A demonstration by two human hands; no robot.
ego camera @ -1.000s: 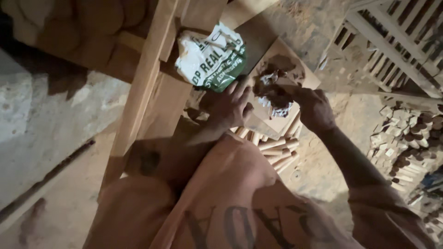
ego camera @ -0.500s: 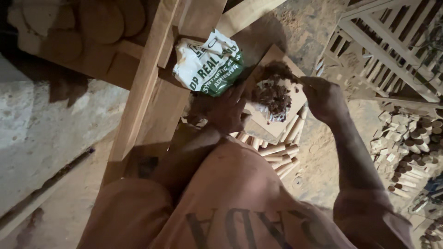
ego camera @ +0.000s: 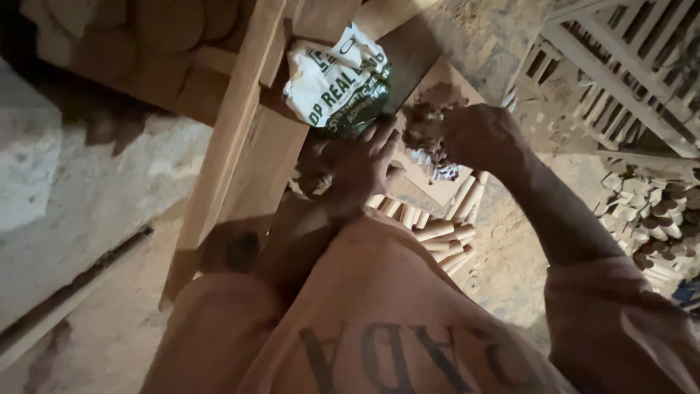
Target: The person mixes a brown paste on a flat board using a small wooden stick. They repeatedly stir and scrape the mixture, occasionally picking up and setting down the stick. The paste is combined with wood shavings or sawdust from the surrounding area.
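My right hand [ego camera: 477, 135] grips a crumbly brown clump of sawdust-like paste [ego camera: 429, 138] just above a flat light board [ego camera: 437, 191]. My left hand [ego camera: 359, 166] lies with fingers spread at the board's left edge, right below a crumpled white and green bag [ego camera: 337, 79]; what sits under its palm is hidden. A bundle of round wooden dowels [ego camera: 432, 232] lies beneath the board. My orange shirt fills the lower part of the view.
Long wooden planks [ego camera: 233, 138] run diagonally on the left over a pale concrete floor [ego camera: 87, 211]. White lattice frames [ego camera: 620, 73] lean at the upper right. A heap of small wooden pieces [ego camera: 652, 219] lies at the right edge.
My right hand has gathered the brown clump off the board and now holds it closer to my left hand. My left hand has stayed at the board's edge.
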